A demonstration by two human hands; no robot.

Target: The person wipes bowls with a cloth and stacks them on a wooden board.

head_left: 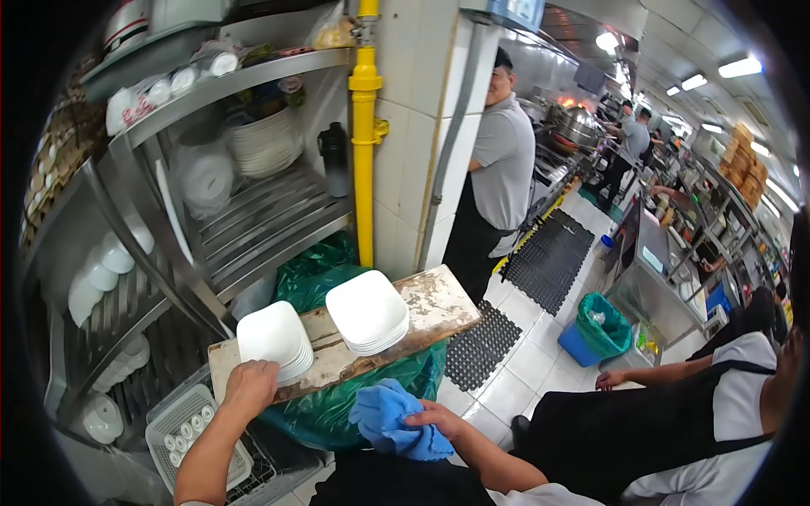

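Observation:
Two stacks of white square dishes sit on a worn, paint-flaked wooden board: a left stack (272, 333) and a right stack (366, 308). My left hand (253, 385) is at the near left corner of the left stack, its fingers curled against the rim; the fingertips are partly hidden. A crumpled blue cloth (390, 417) is bunched in my right hand (436, 417), in front of the board (434, 304) and apart from the dishes. Green plastic bags (329, 413) show beneath and behind the board.
Metal shelves (261, 244) with plates and bowls stand at left, above a grey basket (160, 430) of white rolled items. A yellow pipe (364, 152) runs up the wall. One person (506, 152) stands beyond the board, another (650, 430) at right. A blue bin (582, 344) stands on the tiles.

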